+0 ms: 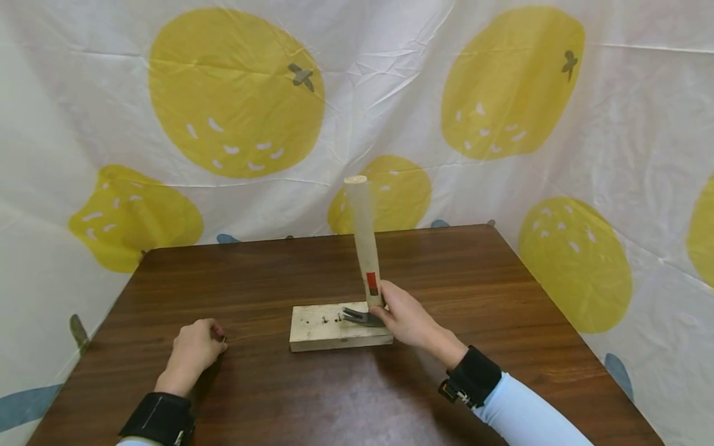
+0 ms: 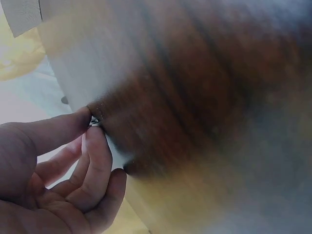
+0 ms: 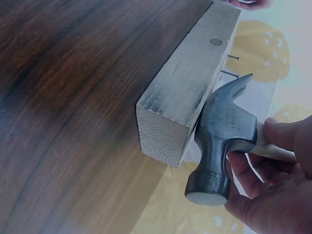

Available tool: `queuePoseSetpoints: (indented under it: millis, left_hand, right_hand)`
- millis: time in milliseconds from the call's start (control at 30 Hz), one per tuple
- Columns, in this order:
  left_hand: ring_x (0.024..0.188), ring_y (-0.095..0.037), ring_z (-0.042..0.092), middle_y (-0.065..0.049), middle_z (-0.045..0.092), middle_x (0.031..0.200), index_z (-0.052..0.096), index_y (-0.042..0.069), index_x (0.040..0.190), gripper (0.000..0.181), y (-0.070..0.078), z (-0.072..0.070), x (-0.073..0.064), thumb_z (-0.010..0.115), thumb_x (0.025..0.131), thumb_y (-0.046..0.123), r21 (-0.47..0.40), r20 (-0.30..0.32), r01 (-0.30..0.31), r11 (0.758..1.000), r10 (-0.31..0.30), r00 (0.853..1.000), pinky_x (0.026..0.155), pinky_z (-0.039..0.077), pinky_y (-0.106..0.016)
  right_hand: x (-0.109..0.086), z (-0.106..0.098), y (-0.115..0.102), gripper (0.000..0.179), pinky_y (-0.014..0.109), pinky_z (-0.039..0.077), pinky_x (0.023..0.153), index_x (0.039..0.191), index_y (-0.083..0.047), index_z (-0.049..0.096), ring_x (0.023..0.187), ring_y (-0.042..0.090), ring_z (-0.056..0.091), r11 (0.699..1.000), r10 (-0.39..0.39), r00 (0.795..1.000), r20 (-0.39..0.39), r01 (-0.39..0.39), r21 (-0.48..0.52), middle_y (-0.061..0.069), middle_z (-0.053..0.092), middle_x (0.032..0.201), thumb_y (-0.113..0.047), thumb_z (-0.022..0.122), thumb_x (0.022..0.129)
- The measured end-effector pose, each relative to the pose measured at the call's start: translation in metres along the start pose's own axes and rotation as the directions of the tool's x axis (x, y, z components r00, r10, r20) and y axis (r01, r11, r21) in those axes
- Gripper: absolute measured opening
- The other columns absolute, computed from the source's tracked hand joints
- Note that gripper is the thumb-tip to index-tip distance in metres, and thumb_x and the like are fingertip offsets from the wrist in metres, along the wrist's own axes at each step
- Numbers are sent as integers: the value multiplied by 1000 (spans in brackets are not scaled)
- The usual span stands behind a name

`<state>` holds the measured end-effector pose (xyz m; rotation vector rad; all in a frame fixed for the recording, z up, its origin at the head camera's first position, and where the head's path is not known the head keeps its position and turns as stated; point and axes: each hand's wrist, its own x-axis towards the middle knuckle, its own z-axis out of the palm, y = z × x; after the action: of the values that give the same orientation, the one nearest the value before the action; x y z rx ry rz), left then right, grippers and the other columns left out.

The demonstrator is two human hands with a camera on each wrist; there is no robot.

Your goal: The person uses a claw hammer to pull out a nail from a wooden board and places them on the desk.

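My right hand (image 1: 409, 316) grips a claw hammer (image 1: 365, 248) low on its pale wooden handle, close to the head. The handle points up, and the dark metal head lies on top of a pale wooden block (image 1: 340, 342), with its claw toward the nails. Two nails (image 3: 230, 74) stick up from the block in the right wrist view, beside the claw's tip. To the left of the block, my left hand (image 1: 195, 348) is low over the table, thumb and forefinger pinching a small metal piece (image 2: 94, 121) mostly hidden by the fingertips.
The block lies on a dark brown wooden table (image 1: 268, 396). A small hole (image 1: 307, 322) shows at the block's left end. Behind the table and along its sides hangs a white cloth (image 1: 379, 93) with yellow fruit prints.
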<state>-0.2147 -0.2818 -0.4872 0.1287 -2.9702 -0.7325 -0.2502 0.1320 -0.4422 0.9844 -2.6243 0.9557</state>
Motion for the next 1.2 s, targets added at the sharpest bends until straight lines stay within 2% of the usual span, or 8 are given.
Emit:
queuePoseSetpoints:
  millis: [133,267,433,600,767,900,1033,1200]
  left_hand:
    - [79,-34,64,-13,68,83,68,-3,95,19,1,0,0,81,84,6,11,-7,-9,1000,10,1000,72,49,-55]
    - [80,-38,66,-18,69,88,67,-5,99,22,5,1,-1,79,86,9,40,-26,-34,999,35,999,71,51,-56]
    - [89,-41,66,-21,67,100,69,-4,107,26,23,6,-1,75,91,16,45,-94,-92,995,96,991,71,51,-58]
    - [99,-42,64,-21,66,108,70,-3,112,27,47,12,-1,75,93,16,-25,-149,-202,979,196,969,80,48,-61]
    - [97,-38,65,-18,65,106,72,-3,111,24,66,19,1,76,93,11,-94,-166,-330,939,312,936,82,52,-54]
    - [100,-37,65,-16,65,107,73,-2,113,24,77,28,2,78,92,10,-123,-167,-406,906,384,908,84,53,-53]
    - [103,-36,64,-14,64,109,74,-2,116,28,88,35,2,79,91,9,-158,-140,-456,876,437,889,86,52,-53]
    - [105,-36,63,-15,63,113,72,-4,120,32,99,40,0,79,91,8,-179,-57,-472,863,470,881,88,52,-51]
  right_hand:
    - [0,-1,-1,27,35,51,75,122,-2,57,91,16,60,999,-14,1000,15,15,-47,5,60,104,-7,69,99]
    - [2,-1,-2,26,34,50,73,121,-2,57,88,15,57,996,-31,999,23,33,-81,5,59,103,-8,69,99]
    - [4,0,-4,23,37,51,74,118,-5,57,91,17,58,994,-44,998,37,47,-99,6,60,107,-9,70,99]
    - [7,0,-6,23,39,51,73,118,-7,58,91,17,58,993,-45,997,57,51,-108,5,60,106,-9,70,99]
    - [8,2,-7,22,37,51,72,117,-8,58,89,16,57,991,-39,997,63,47,-126,3,60,104,-10,70,99]
    - [9,3,-7,22,37,51,71,117,-9,58,89,16,57,989,-44,997,64,52,-136,3,60,105,-11,71,99]
    - [10,4,-7,22,37,50,71,118,-9,59,89,16,57,986,-53,996,72,63,-151,3,60,106,-11,71,99]
    - [11,5,-8,26,38,51,73,122,-9,59,92,16,59,985,-54,996,73,65,-159,3,61,109,-13,71,99]
